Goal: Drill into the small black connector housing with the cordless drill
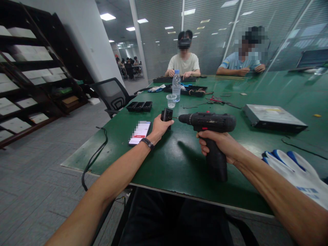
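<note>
My right hand is wrapped round the grip of a black cordless drill, its chuck pointing left. A thin bit reaches from the chuck to a small black boxy part; whether the tip touches it I cannot tell. Closed on that part, my left hand holds it upright above the green table. Just left of my wrist lies a phone with its screen lit. A clear plastic cup stands a little beyond the black part.
Behind the cup is a water bottle. A black tray sits left, a flat metal-topped drive right, with white-and-blue gloves nearer me. A black cable hangs over the left edge. Two people sit across the table.
</note>
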